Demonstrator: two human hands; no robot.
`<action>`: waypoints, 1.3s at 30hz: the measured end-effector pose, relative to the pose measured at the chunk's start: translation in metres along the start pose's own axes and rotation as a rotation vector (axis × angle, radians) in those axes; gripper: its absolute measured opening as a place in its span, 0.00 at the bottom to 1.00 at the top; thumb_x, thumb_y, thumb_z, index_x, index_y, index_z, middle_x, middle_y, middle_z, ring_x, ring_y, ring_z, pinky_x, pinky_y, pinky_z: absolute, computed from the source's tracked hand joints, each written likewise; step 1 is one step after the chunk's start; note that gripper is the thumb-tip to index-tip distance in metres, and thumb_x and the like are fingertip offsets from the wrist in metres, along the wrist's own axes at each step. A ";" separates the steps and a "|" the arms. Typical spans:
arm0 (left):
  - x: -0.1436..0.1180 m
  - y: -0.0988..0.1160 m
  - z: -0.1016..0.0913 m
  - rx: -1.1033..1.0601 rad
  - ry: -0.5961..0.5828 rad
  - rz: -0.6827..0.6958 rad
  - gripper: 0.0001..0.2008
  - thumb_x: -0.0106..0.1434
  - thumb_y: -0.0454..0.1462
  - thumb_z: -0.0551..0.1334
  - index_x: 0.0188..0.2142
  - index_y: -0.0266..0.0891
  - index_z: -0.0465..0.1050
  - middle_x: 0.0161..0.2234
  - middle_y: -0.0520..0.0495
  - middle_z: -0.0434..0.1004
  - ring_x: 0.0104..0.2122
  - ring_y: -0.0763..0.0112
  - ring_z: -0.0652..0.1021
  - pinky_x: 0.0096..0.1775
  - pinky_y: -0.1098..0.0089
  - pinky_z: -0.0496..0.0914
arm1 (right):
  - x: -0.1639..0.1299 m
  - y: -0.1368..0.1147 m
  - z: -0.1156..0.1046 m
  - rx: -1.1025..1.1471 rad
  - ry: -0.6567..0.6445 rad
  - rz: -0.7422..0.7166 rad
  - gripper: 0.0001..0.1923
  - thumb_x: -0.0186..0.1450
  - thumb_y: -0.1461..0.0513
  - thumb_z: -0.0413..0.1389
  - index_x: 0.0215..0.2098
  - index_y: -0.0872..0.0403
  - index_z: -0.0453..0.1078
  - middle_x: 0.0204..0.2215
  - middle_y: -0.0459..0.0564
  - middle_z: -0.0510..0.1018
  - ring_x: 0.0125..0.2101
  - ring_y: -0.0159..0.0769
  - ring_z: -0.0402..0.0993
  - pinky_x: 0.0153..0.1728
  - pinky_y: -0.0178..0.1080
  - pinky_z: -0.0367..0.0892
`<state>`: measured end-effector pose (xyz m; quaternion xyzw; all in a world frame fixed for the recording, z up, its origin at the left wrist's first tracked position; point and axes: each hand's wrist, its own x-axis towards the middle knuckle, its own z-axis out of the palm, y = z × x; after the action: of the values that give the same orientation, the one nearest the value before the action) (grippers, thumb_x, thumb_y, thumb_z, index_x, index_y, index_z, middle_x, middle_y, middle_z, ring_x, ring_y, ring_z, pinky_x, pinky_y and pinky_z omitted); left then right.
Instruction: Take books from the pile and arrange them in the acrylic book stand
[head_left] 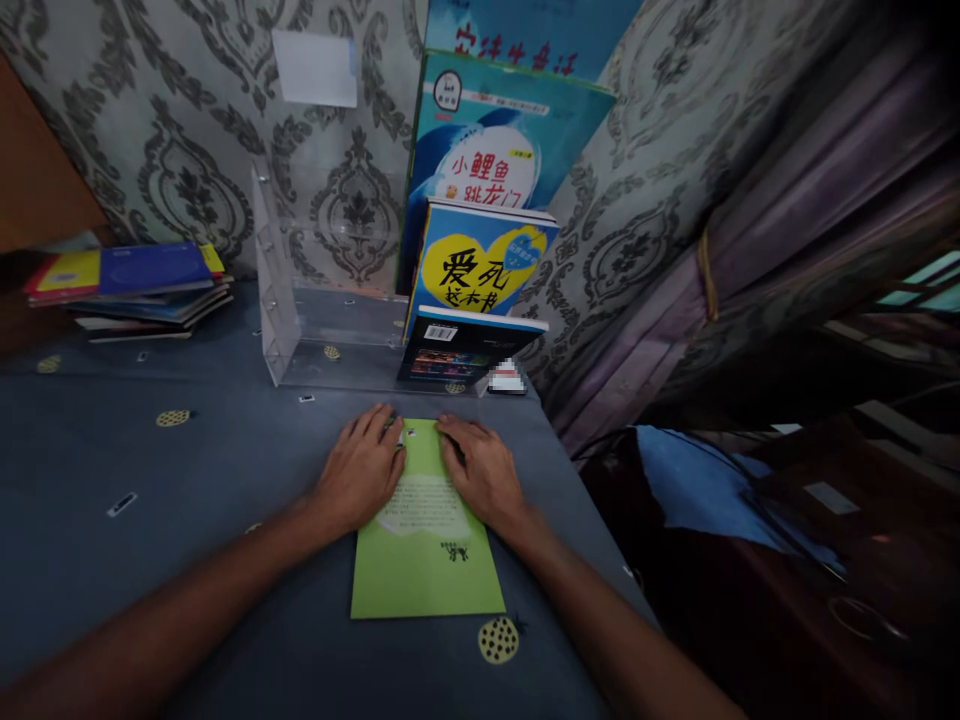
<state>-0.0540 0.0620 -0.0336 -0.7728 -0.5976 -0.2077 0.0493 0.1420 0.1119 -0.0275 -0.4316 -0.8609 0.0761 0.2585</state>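
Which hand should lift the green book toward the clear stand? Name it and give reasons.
Right, probably. The right hand rests on the green book on the side nearer the books standing in the clear stand. The left hand also lies flat on it, so the edge is slight.

Dim, soft lighting, darkest at right, with blurred, stretched fisheye edges

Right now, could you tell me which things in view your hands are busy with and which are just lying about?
In hand:
- green book, flat on the table
- left hand and right hand, resting on its far end

Lying about:
- clear acrylic rack
- upright books in the rack
- stack of books at far left
- purple curtain
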 end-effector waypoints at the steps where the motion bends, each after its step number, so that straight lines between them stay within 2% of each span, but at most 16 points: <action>1: 0.000 0.002 -0.003 0.018 -0.011 -0.006 0.20 0.72 0.38 0.50 0.58 0.35 0.70 0.58 0.34 0.72 0.57 0.52 0.72 0.57 0.51 0.68 | 0.001 0.000 0.000 0.008 0.003 0.008 0.16 0.69 0.66 0.51 0.51 0.52 0.75 0.53 0.55 0.81 0.53 0.43 0.78 0.58 0.50 0.68; 4: 0.002 0.006 -0.011 0.072 -0.047 -0.006 0.20 0.71 0.38 0.51 0.57 0.34 0.72 0.51 0.34 0.75 0.50 0.51 0.73 0.51 0.50 0.70 | 0.002 -0.001 -0.001 0.039 0.005 0.044 0.16 0.68 0.66 0.51 0.50 0.52 0.76 0.52 0.55 0.82 0.52 0.44 0.78 0.55 0.48 0.70; 10: 0.002 0.005 -0.013 0.091 -0.005 0.058 0.19 0.71 0.37 0.50 0.55 0.34 0.72 0.47 0.35 0.75 0.46 0.52 0.73 0.49 0.51 0.69 | 0.005 0.002 -0.004 0.185 0.013 0.139 0.17 0.68 0.65 0.51 0.50 0.50 0.77 0.45 0.49 0.85 0.44 0.42 0.82 0.48 0.43 0.73; 15: 0.003 0.001 -0.008 0.096 0.021 0.161 0.18 0.71 0.35 0.51 0.54 0.31 0.73 0.47 0.35 0.76 0.45 0.54 0.74 0.50 0.54 0.70 | 0.012 0.009 -0.006 0.376 0.070 0.228 0.15 0.68 0.65 0.51 0.47 0.52 0.78 0.44 0.49 0.85 0.44 0.41 0.82 0.47 0.41 0.74; 21: 0.011 0.001 -0.008 0.029 -0.052 0.277 0.20 0.71 0.35 0.49 0.56 0.34 0.71 0.50 0.37 0.75 0.47 0.55 0.74 0.52 0.53 0.70 | 0.018 0.016 -0.002 0.521 0.093 0.278 0.14 0.68 0.66 0.52 0.46 0.52 0.78 0.42 0.50 0.86 0.43 0.39 0.83 0.45 0.40 0.75; 30: 0.028 0.016 -0.002 -0.006 -0.110 0.372 0.21 0.73 0.37 0.48 0.59 0.36 0.70 0.53 0.39 0.75 0.49 0.57 0.74 0.51 0.56 0.68 | 0.021 0.021 -0.003 0.563 0.092 0.262 0.14 0.71 0.66 0.49 0.48 0.56 0.76 0.43 0.55 0.85 0.45 0.40 0.83 0.47 0.41 0.74; 39: 0.036 0.022 -0.002 -0.045 -0.170 0.464 0.21 0.73 0.37 0.49 0.60 0.39 0.70 0.57 0.41 0.75 0.53 0.58 0.73 0.56 0.55 0.65 | 0.022 0.020 -0.009 0.504 0.067 0.233 0.14 0.72 0.63 0.50 0.46 0.54 0.77 0.41 0.51 0.86 0.43 0.38 0.82 0.45 0.38 0.72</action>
<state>-0.0264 0.0879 -0.0140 -0.9051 -0.4012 -0.1384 0.0279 0.1495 0.1405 -0.0185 -0.4519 -0.7505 0.3028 0.3754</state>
